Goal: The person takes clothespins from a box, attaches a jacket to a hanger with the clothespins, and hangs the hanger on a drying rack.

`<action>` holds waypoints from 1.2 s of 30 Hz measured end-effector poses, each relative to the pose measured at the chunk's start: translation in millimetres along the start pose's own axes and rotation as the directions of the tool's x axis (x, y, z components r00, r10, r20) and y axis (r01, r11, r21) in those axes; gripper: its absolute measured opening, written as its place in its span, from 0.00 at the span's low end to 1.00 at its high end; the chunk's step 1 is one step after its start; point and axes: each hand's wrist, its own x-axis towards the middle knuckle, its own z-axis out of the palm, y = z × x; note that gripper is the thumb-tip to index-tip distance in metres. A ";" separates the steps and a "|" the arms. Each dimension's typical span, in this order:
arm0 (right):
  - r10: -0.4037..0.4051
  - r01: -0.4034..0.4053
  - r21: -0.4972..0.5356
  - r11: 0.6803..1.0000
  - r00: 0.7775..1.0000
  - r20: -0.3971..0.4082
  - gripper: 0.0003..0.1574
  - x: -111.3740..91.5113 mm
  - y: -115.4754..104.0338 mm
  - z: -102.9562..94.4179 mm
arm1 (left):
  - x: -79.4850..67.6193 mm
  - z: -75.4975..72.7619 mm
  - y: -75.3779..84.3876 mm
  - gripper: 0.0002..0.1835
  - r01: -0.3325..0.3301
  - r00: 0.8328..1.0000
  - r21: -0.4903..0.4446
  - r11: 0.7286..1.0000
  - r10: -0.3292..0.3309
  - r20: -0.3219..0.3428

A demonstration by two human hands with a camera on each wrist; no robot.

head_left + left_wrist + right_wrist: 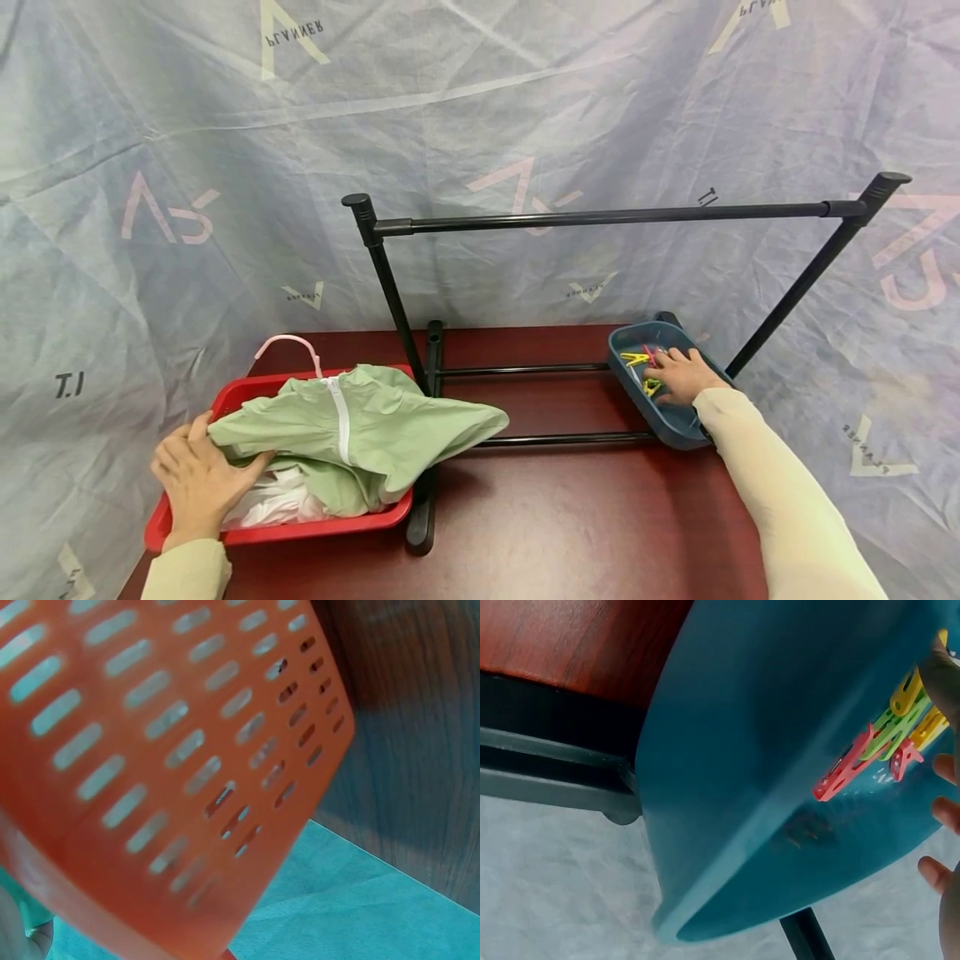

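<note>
My left hand (198, 475) is at the left side of the red slotted basket (315, 529), its fingers and stretched-out thumb touching the left end of a light green zip jacket (405, 425). The jacket lies bunched over the basket, one sleeve trailing past the right rim; a pink hanger hook (288, 339) sticks out at its collar. White cloth (273, 504) shows beneath it. Inside the dark blue tray (727, 750), my right hand (682, 379) spreads its fingers over several plastic clothespins (907, 724) in yellow, green and pink. The thumb overlaps a yellow one in the right wrist view.
A black garment rack stands on the dark red wooden table (592, 517), its top bar (615, 218) running between two uprights. Low crossbars (566, 439) join its feet. The basket sits by the left foot, the tray by the right upright. Grey printed sheeting (480, 108) hangs behind.
</note>
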 end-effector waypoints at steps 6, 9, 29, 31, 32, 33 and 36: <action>0.035 -0.035 0.002 0.999 0.999 0.031 0.33 0.1 -2.9 1.1 | -0.6 0.9 -1.8 0.60 -0.009 1.000 -0.003 1.000 0.009 -0.010; 0.045 -0.045 0.001 0.999 0.998 0.049 0.33 -1.3 -5.1 -1.4 | -1.0 1.2 -1.4 0.60 -0.008 1.000 -0.003 1.000 0.008 -0.004; 0.078 -0.084 0.068 0.994 0.993 0.086 0.18 -0.8 -8.1 -0.7 | -2.2 2.5 -1.9 0.58 -0.015 1.000 0.005 1.000 0.015 -0.019; 0.069 -0.075 0.066 0.995 0.994 0.085 0.18 -1.2 -7.8 0.7 | -1.9 2.7 -2.0 0.58 -0.021 1.000 0.007 1.000 0.021 -0.022; 0.062 -0.067 0.063 0.996 0.995 0.084 0.18 -1.3 -7.5 1.6 | -1.9 2.9 -2.3 0.58 -0.023 0.999 0.009 1.000 0.023 -0.022; 0.055 -0.060 0.061 0.996 0.995 0.083 0.18 -1.3 -7.2 2.7 | -2.0 3.0 -2.4 0.58 -0.024 0.999 0.008 1.000 0.024 -0.022; 0.033 -0.036 0.047 0.998 0.997 0.071 0.17 -1.2 -6.3 6.1 | -2.1 3.4 -2.5 0.58 -0.022 0.999 0.009 1.000 0.023 -0.023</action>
